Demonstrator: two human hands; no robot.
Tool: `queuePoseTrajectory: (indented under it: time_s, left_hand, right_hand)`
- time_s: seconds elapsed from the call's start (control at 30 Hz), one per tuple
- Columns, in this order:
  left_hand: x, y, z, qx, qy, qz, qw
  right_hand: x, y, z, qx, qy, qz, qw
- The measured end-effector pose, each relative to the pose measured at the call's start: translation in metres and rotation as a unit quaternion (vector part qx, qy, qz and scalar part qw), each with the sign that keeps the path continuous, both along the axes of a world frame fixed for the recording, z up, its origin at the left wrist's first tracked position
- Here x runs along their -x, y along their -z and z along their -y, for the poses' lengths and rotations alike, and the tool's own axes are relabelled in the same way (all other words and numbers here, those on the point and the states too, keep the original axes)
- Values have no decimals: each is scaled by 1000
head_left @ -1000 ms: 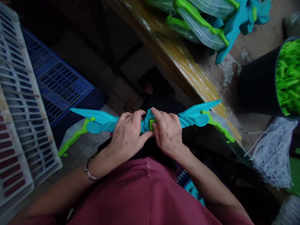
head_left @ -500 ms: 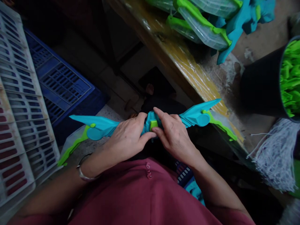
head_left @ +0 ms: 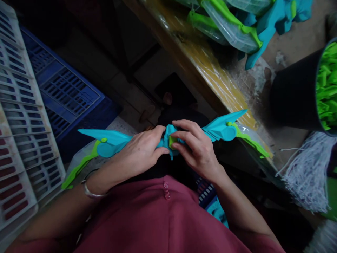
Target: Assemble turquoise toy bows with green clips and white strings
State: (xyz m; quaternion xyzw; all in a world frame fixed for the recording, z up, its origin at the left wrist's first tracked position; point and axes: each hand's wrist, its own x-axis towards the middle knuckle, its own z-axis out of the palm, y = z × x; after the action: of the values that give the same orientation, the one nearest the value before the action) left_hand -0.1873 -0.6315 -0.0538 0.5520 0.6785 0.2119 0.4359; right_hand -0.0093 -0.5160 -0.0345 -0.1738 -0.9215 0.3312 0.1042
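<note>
Across my lap is a turquoise plastic wing-shaped toy part [head_left: 110, 135], with a pointed tip at each end. From both ends hang bright green strips [head_left: 249, 140] edged with clear plastic. My left hand [head_left: 140, 149] is wrapped round the piece just left of its centre. At the middle, my right hand [head_left: 196, 147] has its thumb and fingers on a small green block [head_left: 172, 142] set in the turquoise hub. The underside of the piece is hidden.
A worktable [head_left: 210, 79] with a wrapped yellow edge carries similar turquoise and green parts [head_left: 234, 30] and a black bucket [head_left: 295, 88] of green pieces. White strings [head_left: 306, 175] hang at right. White [head_left: 23, 105] and blue crates [head_left: 71, 88] stand at left.
My right index finger has come back from the hub's top edge towards the green block, and the fingers are more bent. My left thumb has drawn back slightly left. The piece stays nearly in place.
</note>
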Motion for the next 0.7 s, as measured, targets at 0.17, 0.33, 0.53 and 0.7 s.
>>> queuePoseTrajectory:
  time_s: [0.17, 0.33, 0.53, 0.7]
  left_hand:
    - [0, -1, -1, -10, 4, -13, 1000]
    - [1, -4, -5, -6, 1, -19, 1000]
    - [3, -6, -6, -11, -4, -14, 1000]
    - [2, -11, -6, -15, 4, -18, 1000]
  right_hand:
    - [0, -4, -1, 44, 30, 13, 998]
    - [3, -7, -2, 96, 58, -6, 994]
    - [0, -10, 2, 172, 101, -94, 975]
    - [-3, -15, 1, 210, 102, -79, 969]
